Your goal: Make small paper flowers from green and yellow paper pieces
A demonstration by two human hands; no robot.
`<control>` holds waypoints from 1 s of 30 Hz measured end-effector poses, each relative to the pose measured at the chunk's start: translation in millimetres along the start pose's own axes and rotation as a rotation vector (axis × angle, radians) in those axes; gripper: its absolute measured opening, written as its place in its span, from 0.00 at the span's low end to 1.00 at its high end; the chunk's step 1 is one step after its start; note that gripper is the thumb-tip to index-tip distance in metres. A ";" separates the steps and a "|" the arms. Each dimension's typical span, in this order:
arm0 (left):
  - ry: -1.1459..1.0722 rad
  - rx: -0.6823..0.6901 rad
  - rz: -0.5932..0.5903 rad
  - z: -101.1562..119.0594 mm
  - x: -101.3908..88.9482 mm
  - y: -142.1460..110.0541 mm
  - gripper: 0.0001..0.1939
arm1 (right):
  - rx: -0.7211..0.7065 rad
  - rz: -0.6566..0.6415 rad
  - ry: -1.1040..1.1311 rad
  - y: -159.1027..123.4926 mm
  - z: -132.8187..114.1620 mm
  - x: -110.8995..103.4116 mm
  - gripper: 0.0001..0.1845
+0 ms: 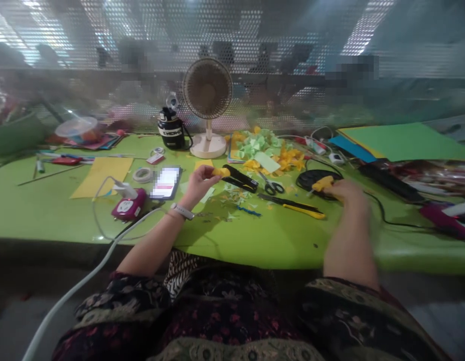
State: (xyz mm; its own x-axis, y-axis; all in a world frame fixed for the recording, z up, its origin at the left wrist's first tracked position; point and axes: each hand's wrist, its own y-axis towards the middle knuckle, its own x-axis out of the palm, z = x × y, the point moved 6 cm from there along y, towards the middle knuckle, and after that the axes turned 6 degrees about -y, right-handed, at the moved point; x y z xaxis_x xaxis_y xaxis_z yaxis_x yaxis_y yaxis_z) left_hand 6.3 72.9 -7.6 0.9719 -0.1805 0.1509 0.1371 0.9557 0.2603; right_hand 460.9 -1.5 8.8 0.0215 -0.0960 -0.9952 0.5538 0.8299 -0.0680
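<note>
My left hand, with a pale band on its wrist, pinches a small crumpled yellow paper piece. Just beyond the fingertips lies a black stapler. On the right, my right hand is closed round a yellow glue gun, its thin tip pointing left over a black round dish. That hand is slightly blurred. Between the hands lie black-handled scissors, a yellow-and-black utility knife, a twisted blue strip and paper scraps.
Green and yellow paper pieces are heaped beyond the scissors, near a white fan and a black bottle. Left are a phone, tape roll, purple adapter and white cable. Coloured sheets lie at the right.
</note>
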 end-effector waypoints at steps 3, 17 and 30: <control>0.038 0.046 -0.001 2.7 0.6 -0.3 0.18 | 0.066 -0.047 0.044 -3.1 4.0 -1.4 0.17; -0.064 0.114 -0.106 1.3 10.8 -6.3 0.20 | -0.281 0.233 1.566 -90.3 -115.6 -63.0 0.08; -0.087 0.166 -0.165 10.5 22.2 -16.5 0.20 | -0.678 -0.192 1.125 -153.8 -187.9 -18.2 0.20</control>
State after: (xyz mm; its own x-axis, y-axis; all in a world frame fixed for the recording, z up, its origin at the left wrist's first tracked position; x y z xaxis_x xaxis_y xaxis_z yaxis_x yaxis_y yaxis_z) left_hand 23.6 50.6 1.4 0.9179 -0.3574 0.1726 0.2528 0.8617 0.4400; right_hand 219.0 -24.0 24.1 -0.8883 -0.0097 -0.4592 -0.0586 0.9940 0.0923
